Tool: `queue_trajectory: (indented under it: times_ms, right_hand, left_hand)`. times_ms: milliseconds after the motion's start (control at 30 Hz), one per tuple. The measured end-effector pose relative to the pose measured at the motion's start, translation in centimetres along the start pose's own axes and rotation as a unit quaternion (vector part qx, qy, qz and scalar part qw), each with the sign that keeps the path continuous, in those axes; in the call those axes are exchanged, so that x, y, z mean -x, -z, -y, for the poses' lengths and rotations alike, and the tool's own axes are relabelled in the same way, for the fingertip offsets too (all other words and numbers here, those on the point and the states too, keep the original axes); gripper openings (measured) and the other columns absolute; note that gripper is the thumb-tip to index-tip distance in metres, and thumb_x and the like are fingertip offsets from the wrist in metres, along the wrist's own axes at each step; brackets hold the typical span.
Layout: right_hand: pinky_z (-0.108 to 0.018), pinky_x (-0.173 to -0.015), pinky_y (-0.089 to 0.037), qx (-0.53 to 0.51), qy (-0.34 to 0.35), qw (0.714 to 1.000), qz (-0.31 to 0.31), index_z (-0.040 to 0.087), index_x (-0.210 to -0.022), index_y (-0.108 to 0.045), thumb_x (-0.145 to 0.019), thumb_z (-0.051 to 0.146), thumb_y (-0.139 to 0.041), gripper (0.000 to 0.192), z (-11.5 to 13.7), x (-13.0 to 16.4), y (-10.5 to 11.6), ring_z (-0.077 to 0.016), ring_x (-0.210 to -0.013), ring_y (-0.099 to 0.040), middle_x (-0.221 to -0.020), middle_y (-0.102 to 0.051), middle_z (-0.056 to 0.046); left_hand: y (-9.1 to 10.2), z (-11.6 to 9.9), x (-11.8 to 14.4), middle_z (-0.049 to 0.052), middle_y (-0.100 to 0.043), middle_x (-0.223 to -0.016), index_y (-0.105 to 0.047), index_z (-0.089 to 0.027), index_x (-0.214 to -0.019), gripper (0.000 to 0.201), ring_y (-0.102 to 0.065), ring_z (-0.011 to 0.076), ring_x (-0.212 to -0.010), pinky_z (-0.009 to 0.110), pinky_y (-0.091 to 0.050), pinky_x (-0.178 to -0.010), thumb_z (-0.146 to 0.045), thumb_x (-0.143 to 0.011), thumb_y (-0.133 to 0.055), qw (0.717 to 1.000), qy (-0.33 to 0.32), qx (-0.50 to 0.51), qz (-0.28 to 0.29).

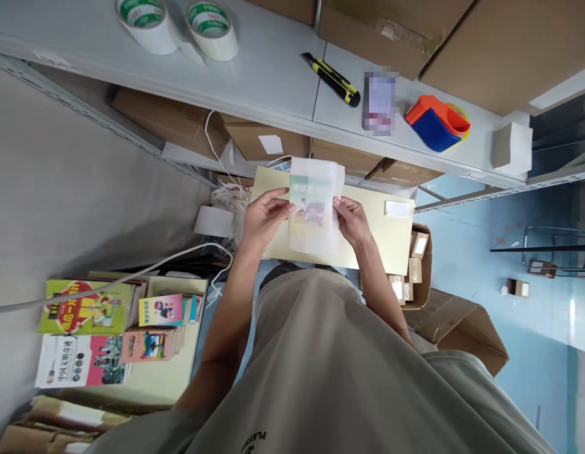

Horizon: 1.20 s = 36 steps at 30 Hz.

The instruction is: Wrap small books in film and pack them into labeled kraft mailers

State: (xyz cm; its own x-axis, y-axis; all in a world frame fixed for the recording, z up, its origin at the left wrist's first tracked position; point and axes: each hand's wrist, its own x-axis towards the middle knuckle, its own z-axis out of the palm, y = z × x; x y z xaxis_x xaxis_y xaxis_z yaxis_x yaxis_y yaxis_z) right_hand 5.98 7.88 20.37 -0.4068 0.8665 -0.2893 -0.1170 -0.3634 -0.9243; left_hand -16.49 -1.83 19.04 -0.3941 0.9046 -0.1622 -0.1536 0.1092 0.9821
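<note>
My left hand (pixel 263 219) and my right hand (pixel 352 221) hold a small book inside a translucent plastic bag (pixel 312 208), one hand on each side edge. The book's illustrated cover shows through the bag. The bag is held in front of my chest, over a large pale yellow envelope or board (pixel 382 233) lying beneath it.
On the grey shelf (pixel 273 75) lie two tape rolls (pixel 179 22), a yellow-black utility knife (pixel 331 79), an orange-blue object (pixel 437 123) and a small white box (pixel 511 148). Cardboard boxes (pixel 457 325) stand around. Stacks of colourful books (pixel 113 334) sit at lower left.
</note>
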Motion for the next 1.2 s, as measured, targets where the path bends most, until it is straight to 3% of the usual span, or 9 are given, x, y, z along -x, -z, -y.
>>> queue_trajectory:
  times_ms: [133,267,367,467,567,633,800,1033,1200]
  right_hand:
    - [-0.027,-0.068,-0.06,0.063,0.014,0.998,-0.016,0.024,-0.075,-0.074,-0.073,0.085,-0.096,0.065,-0.6,0.3,-1.0,-0.0118,-0.07,-0.055,-0.073,-0.06,0.004]
    - [-0.035,-0.081,-0.071,0.104,0.056,0.992,-0.039,0.024,-0.084,-0.082,-0.081,0.087,-0.089,0.063,-2.0,1.0,-2.6,-0.0178,-0.085,-0.07,-0.097,-0.077,-0.003]
    - [-0.038,-0.092,-0.072,0.153,0.094,0.983,-0.042,0.026,-0.091,-0.087,-0.091,0.083,-0.082,0.058,-2.4,1.7,-3.4,-0.0239,-0.105,-0.078,-0.121,-0.082,-0.008]
    - [-0.039,-0.095,-0.072,0.204,0.123,0.971,-0.024,0.029,-0.104,-0.089,-0.098,0.08,-0.078,0.053,-2.0,2.3,-3.2,-0.0286,-0.127,-0.077,-0.133,-0.081,-0.01]
    - [-0.04,-0.099,-0.071,0.227,0.145,0.96,-0.073,0.032,-0.119,-0.087,-0.092,0.076,-0.087,0.052,-1.7,2.2,-2.0,-0.0294,-0.136,-0.072,-0.146,-0.076,-0.011]
    - [-0.041,-0.098,-0.07,0.214,0.126,0.964,-0.093,0.03,-0.123,-0.084,-0.085,0.074,-0.095,0.059,-1.7,1.9,-1.2,-0.0278,-0.125,-0.075,-0.141,-0.079,-0.011]
    - [-0.038,-0.088,-0.068,0.151,0.049,0.987,-0.027,0.024,-0.106,-0.083,-0.083,0.076,-0.093,0.057,-2.4,1.8,-0.9,-0.0205,-0.09,-0.076,-0.098,-0.082,-0.004]
    - [-0.035,-0.083,-0.066,0.16,0.045,0.985,-0.039,0.025,-0.1,-0.078,-0.082,0.073,-0.092,0.053,-2.8,1.8,-1.6,-0.0183,-0.085,-0.073,-0.093,-0.079,-0.002]
    - [-0.035,-0.087,-0.067,0.204,0.058,0.977,-0.03,0.027,-0.098,-0.072,-0.087,0.075,-0.087,0.051,-3.2,1.3,-1.6,-0.0202,-0.092,-0.076,-0.098,-0.078,-0.003]
  left_hand:
    - [-1.2,1.0,0.6,0.012,-0.088,-0.122,-0.081,-0.022,-0.131,0.057,-0.085,0.0307,-0.119,0.041,-0.069,-0.102,-0.053,-0.086,-0.097,0.993,-0.037,-0.098,-0.061]
    - [-3.9,1.0,2.4,0.01,-0.088,-0.132,-0.084,-0.026,-0.127,0.043,-0.086,0.0312,-0.121,0.047,-0.069,-0.11,-0.044,-0.09,-0.093,0.991,-0.052,-0.122,0.006]
    - [-5.1,1.3,2.9,0.008,-0.089,-0.124,-0.083,-0.025,-0.12,0.035,-0.087,0.0295,-0.116,0.046,-0.07,-0.109,-0.04,-0.09,-0.092,0.994,-0.044,-0.095,-0.012]
    - [-4.5,1.9,2.2,0.01,-0.09,-0.113,-0.081,-0.021,-0.112,0.038,-0.087,0.0296,-0.11,0.043,-0.071,-0.103,-0.044,-0.085,-0.093,0.998,-0.003,-0.035,-0.045]
    - [-2.4,2.5,1.0,0.011,-0.09,-0.105,-0.083,-0.019,-0.11,0.052,-0.087,0.0305,-0.104,0.041,-0.071,-0.093,-0.048,-0.071,-0.1,0.995,0.063,0.053,-0.05]
    - [-1.0,2.6,0.5,0.011,-0.09,-0.104,-0.084,-0.019,-0.11,0.058,-0.087,0.0291,-0.102,0.038,-0.071,-0.089,-0.045,-0.062,-0.104,0.989,0.096,0.108,-0.045]
    - [0.5,2.5,0.6,0.01,-0.091,-0.103,-0.087,-0.02,-0.105,0.059,-0.087,0.0255,-0.096,0.034,-0.071,-0.085,-0.037,-0.052,-0.108,0.978,0.13,0.161,-0.029]
    - [0.6,2.3,1.1,0.012,-0.091,-0.107,-0.087,-0.018,-0.11,0.065,-0.087,0.0296,-0.1,0.037,-0.071,-0.085,-0.046,-0.056,-0.11,0.984,0.114,0.131,-0.033]
    - [1.1,2.7,0.7,0.009,-0.089,-0.104,-0.088,-0.02,-0.1,0.054,-0.084,0.0301,-0.1,0.04,-0.069,-0.088,-0.054,-0.063,-0.107,0.996,0.045,0.05,-0.058]
